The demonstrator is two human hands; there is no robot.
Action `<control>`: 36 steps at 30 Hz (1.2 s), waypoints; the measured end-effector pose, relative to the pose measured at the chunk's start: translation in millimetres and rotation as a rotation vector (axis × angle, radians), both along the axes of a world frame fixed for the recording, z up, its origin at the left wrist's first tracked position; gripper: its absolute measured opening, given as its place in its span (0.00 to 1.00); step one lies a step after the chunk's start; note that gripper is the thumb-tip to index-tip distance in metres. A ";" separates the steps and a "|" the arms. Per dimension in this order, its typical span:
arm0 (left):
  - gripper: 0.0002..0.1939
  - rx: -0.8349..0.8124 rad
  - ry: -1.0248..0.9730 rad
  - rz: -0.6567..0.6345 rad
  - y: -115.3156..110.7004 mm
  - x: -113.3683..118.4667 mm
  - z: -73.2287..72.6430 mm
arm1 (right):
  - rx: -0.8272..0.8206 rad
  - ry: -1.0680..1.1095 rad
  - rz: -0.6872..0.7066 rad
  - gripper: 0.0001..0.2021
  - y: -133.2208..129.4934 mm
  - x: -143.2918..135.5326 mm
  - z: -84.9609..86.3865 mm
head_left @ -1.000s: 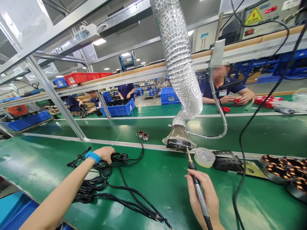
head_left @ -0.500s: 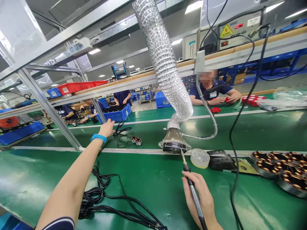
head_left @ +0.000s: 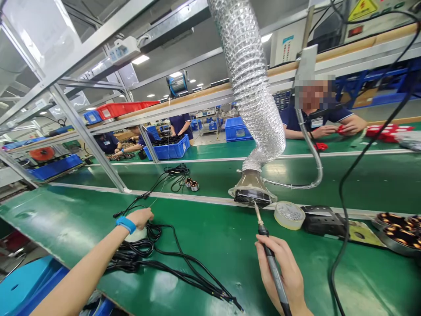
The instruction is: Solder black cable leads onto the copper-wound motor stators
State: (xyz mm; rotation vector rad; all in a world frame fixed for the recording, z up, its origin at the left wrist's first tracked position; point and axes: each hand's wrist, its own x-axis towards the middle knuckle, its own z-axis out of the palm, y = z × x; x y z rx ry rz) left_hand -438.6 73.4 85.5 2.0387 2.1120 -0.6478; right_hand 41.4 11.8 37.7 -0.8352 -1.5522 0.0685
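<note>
My right hand (head_left: 283, 267) grips a soldering iron (head_left: 273, 274), its tip pointing up and away, just in front of the fume extractor hood (head_left: 252, 193). My left hand (head_left: 140, 217), with a blue band at the wrist, is closed above the green bench. Its fingertips pinch a thin solder wire (head_left: 162, 189) that runs up to a blue spool (head_left: 177, 84) on the overhead shelf. Beneath and beside this hand lies a bundle of black cables (head_left: 158, 259), their bare ends toward my right hand. More black cables (head_left: 177, 173) and small copper-wound stators (head_left: 192, 184) lie beyond the metal rail.
Right of the hood are a round tub (head_left: 289, 215), a black block (head_left: 324, 221) and larger stators (head_left: 399, 235). A silver duct (head_left: 253, 83) hangs overhead. The iron's black cord (head_left: 345, 206) crosses the right side. A co-worker (head_left: 319, 114) handles red parts opposite.
My left hand has come back toward me from beyond the rail, drawing the thin wire down. My right hand still holds the iron near the hood. The view has shifted left.
</note>
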 end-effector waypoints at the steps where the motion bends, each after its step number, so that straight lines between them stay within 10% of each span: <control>1: 0.20 0.025 0.019 -0.015 -7.2 -0.9 -6.1 | 0.002 0.002 -0.001 0.13 0.0 -1.2 0.0; 13: 0.10 0.083 0.071 -0.056 -39.8 -18.8 3.6 | 0.002 -0.070 -0.034 0.11 9.9 5.8 -13.8; 24: 0.25 -0.121 -0.025 0.067 -80.4 -29.9 11.1 | 0.030 -0.096 -0.011 0.11 5.7 1.7 -8.9; 36: 0.17 0.129 0.028 -0.087 -39.7 5.5 11.5 | 0.015 -0.097 -0.048 0.11 9.7 2.6 -13.2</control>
